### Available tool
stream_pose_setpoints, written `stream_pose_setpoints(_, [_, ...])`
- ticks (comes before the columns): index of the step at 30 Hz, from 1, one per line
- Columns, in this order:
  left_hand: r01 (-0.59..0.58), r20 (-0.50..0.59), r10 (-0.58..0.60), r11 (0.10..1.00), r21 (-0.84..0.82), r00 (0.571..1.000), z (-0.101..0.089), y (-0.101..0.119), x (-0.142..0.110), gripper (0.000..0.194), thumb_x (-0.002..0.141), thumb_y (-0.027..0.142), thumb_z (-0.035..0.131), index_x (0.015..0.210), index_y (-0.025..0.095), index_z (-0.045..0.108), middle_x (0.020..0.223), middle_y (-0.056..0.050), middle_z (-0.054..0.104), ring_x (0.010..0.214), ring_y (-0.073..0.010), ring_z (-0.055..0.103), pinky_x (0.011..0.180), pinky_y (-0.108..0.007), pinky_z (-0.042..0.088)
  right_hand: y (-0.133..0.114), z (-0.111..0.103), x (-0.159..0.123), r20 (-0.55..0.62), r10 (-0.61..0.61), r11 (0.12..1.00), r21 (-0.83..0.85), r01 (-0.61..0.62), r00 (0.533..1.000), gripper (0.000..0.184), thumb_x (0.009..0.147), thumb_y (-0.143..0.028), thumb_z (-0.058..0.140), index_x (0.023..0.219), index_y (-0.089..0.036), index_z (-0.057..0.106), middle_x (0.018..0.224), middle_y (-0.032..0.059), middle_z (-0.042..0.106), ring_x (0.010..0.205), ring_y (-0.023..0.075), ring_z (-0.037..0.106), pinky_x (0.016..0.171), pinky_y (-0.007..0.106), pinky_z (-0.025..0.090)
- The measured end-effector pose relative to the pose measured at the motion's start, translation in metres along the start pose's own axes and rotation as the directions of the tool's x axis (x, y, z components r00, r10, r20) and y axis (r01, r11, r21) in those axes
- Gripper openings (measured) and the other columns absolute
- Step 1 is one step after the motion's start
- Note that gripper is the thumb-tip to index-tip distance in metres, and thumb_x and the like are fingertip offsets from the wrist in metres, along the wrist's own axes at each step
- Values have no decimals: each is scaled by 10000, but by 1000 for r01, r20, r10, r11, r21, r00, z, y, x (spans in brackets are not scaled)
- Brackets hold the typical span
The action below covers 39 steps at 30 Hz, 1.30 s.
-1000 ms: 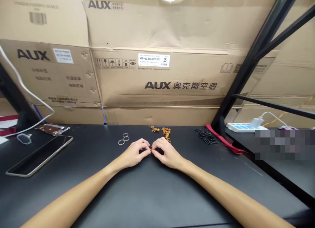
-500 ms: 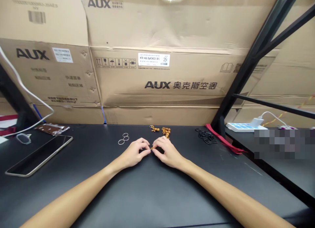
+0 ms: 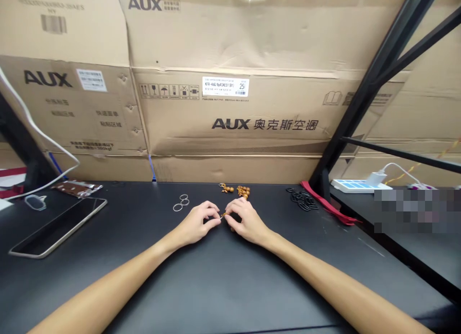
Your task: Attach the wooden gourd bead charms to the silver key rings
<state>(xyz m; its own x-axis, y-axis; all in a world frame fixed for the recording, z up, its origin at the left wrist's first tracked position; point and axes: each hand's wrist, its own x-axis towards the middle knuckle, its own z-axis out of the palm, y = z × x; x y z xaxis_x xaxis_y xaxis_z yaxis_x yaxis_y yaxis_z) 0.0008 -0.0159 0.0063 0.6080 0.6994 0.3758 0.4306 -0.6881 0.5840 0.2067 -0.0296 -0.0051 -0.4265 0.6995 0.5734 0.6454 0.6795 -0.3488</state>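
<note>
Near the middle of the black table, my left hand and my right hand meet almost fingertip to fingertip. A thin pale metal key ring, seen only in part, is pinched by the left thumb and fingers. My right fingers close on a brown bead charm with a yellow-brown cord, mostly hidden by the hand. Just behind lie a bead charm with a ring on it and a small heap of bead charms. Several loose metal rings rest left of my left hand.
Black loops and a red strap lie at right by the black frame. A phone, glasses and a brown packet are at left. Cardboard stands behind; a power strip sits far right.
The right fingers have shifted slightly, and a bead now shows beneath the right hand. More of the thin ring and cord is visible between the fingertips. The left hand stays in place.
</note>
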Motion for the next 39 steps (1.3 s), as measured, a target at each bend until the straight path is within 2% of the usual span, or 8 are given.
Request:
stream_pose_setpoints(4, [1, 2, -1, 1000, 3, 1000, 0, 2, 0, 198, 895, 314, 535, 803, 194, 662, 1047, -40, 595, 847, -147, 596, 831, -281, 471, 3, 1, 0, -21, 19, 1000, -3, -19, 1000, 87, 863, -199, 559, 777, -207, 573, 879, 43, 633, 877, 203, 527, 815, 370, 406])
stream_pose_setpoints(12, [-12, -19, 12, 1000, 3, 1000, -1, 7, -1, 244, 903, 297, 512, 729, 178, 635, 1025, -43, 612, 864, -153, 603, 841, -290, 471, -4, 0, -1, 20, -98, 993, 61, 96, 995, 56, 874, -179, 551, 834, -210, 576, 913, 46, 624, 912, 200, 520, 855, 372, 419])
stream_pose_setpoints(21, [-9, -2, 9, 1000, -2, 1000, -1, 7, -1, 212, 891, 311, 540, 764, 184, 653, 1037, -57, 613, 929, -179, 600, 880, -318, 461, -3, -1, -1, 35, -127, 987, 101, 123, 991, 58, 871, -178, 555, 855, -220, 592, 928, 46, 627, 920, 199, 522, 878, 386, 431])
stream_pose_setpoints(30, [-9, -16, 9, 1000, -12, 1000, 0, 2, 0, 174, 877, 271, 554, 766, 183, 656, 1050, -58, 605, 892, -172, 596, 873, -323, 468, -2, 0, 0, 9, -30, 999, 32, 30, 1000, 66, 861, -201, 572, 799, -212, 591, 910, 44, 635, 903, 203, 529, 847, 383, 421])
stream_pose_setpoints(39, [29, -1, -29, 996, -88, 1000, -4, 3, 2, 211, 872, 333, 551, 775, 184, 665, 1013, -52, 629, 858, -162, 599, 798, -287, 478, 5, 0, 2, -10, 32, 992, 124, -30, 999, 123, 822, -150, 591, 712, -203, 582, 881, 26, 649, 863, 178, 547, 833, 351, 433])
